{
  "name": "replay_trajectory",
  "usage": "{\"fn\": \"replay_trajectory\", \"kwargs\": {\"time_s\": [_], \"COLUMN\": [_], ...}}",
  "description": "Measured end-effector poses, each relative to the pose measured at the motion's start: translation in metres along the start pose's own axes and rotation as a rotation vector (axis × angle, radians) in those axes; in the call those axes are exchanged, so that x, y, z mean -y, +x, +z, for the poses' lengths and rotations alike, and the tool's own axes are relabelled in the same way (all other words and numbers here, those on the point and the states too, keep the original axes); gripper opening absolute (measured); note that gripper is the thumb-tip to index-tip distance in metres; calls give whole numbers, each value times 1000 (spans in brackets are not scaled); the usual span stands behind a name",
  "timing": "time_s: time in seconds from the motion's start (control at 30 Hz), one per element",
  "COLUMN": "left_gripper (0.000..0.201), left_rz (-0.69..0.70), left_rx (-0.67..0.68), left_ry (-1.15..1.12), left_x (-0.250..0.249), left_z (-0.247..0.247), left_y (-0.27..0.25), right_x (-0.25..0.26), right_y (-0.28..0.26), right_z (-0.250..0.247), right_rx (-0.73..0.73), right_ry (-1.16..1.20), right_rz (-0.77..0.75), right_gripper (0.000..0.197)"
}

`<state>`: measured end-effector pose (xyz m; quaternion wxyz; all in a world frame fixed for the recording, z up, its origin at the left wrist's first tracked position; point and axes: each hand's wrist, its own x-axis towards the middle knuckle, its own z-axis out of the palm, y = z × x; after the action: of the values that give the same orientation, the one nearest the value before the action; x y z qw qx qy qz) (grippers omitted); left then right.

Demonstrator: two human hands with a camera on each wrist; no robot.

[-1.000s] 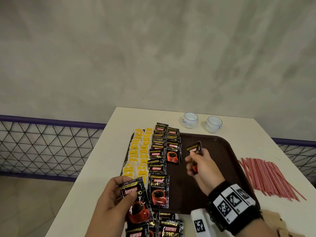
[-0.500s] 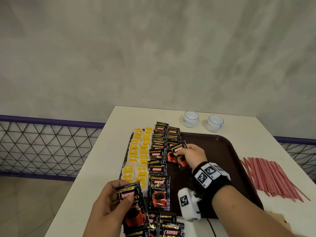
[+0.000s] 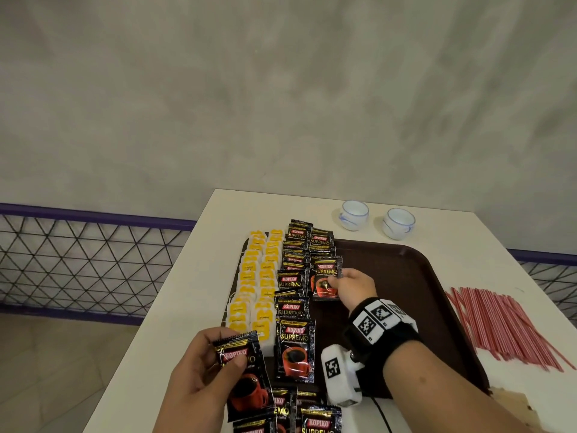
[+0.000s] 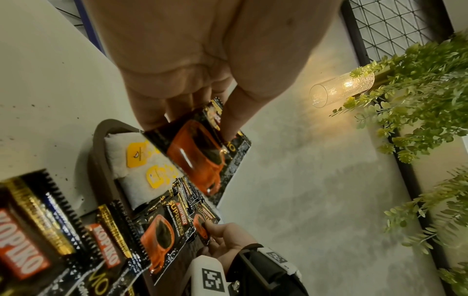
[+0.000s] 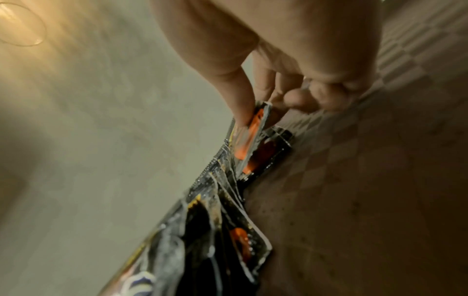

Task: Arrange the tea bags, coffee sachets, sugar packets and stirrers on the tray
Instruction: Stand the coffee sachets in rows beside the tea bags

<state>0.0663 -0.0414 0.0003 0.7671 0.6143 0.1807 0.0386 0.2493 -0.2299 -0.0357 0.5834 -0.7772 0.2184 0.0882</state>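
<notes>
A dark brown tray (image 3: 415, 295) lies on the white table. Two rows of yellow-tagged tea bags (image 3: 256, 285) fill its left side, with rows of black coffee sachets (image 3: 293, 279) beside them. My right hand (image 3: 349, 284) pinches one coffee sachet (image 3: 324, 278) by its right edge and holds it low over the second sachet row; the same coffee sachet (image 5: 250, 136) shows between thumb and fingers in the right wrist view. My left hand (image 3: 199, 373) grips another coffee sachet (image 3: 245, 376) above the table's near edge, left of the tray; that coffee sachet (image 4: 195, 152) is seen between the left thumb and fingers.
Red stirrers (image 3: 502, 323) lie in a heap on the table right of the tray. Two white cups (image 3: 354, 214) stand behind the tray. More loose coffee sachets (image 3: 315, 417) lie at the table's near edge. A mesh railing (image 3: 87, 260) runs past the table's left side.
My right hand has carried its sachet from above the tray's middle leftward and down onto the second sachet row. The left hand stays in place with its sachet.
</notes>
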Motion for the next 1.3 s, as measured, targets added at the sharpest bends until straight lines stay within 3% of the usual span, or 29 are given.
{"fn": "replay_trajectory", "kwargs": {"time_s": [0.1, 0.33, 0.43, 0.57, 0.67, 0.9, 1.13, 1.3], "left_gripper": [26, 22, 23, 23, 22, 22, 22, 22], "left_rz": [5, 0, 6, 11, 16, 21, 25, 30], "left_rx": [3, 13, 18, 26, 34, 31, 16, 13], "left_ry": [-13, 42, 59, 49, 36, 26, 54, 69], "left_x": [0, 3, 4, 5, 4, 5, 6, 8], "left_z": [2, 1, 0, -1, -1, 0, -1, -1], "left_y": [-1, 1, 2, 2, 0, -1, 0, 0], "right_x": [-2, 2, 6, 7, 6, 3, -4, -3], "right_y": [-3, 6, 6, 8, 10, 23, 34, 35], "right_z": [-2, -1, -3, -3, -4, 0, 0, -1], "right_rx": [10, -56, -23, -54, -58, -95, -41, -44], "right_ry": [-36, -172, -228, -429, -556, -574, -470, -571], "right_rz": [5, 58, 111, 56, 48, 85, 102, 110], "right_gripper": [5, 24, 26, 16, 22, 16, 29, 33]}}
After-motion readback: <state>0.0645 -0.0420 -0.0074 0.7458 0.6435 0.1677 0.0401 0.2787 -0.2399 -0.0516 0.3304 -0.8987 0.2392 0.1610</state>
